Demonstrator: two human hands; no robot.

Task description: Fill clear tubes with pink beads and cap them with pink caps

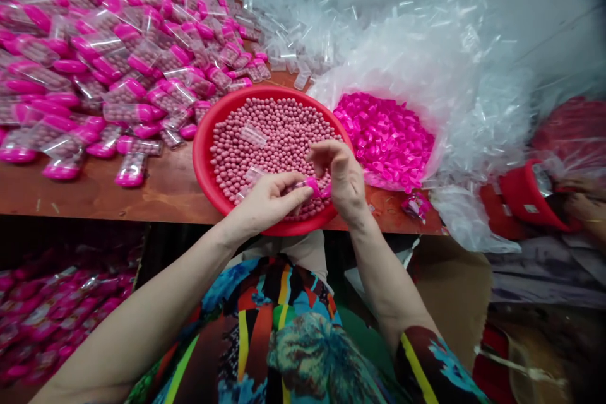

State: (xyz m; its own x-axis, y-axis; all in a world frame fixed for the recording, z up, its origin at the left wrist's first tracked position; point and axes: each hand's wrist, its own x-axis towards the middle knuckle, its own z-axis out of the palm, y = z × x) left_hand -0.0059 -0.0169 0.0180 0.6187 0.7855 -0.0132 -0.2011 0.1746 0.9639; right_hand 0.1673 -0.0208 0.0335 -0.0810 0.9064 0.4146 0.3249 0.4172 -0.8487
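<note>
**Pink piece sits between two hands over a bowl of beads**

A small pink piece is pinched between the thumb and forefinger of the left hand, above the near part of a red bowl filled with dusty-pink beads; the piece lies at the fingertips, on the side facing the right hand, and its long axis appears to run roughly sideways, from one hand toward the other, though the fingers cover part of it. The left hand is the nearer, in direct contact; the right hand is just beside, wrist at the bowl's right edge, its fingers loosely curled and raised, the thumb apart from the forefinger; a bright pink bit shows by its lower edge, and whether the lower fingers grip it cannot be told.

A clear tube rests on the beads beyond the left hand; pink caps lie heaped to the bowl's right, against a clear plastic bag; pink-ended containers with beads inside are piled on the wooden table to the left; a small pink packet lies near the table's front edge, right of the bowl; at far right, a co-worker's hand shows beside a second red container.
</note>
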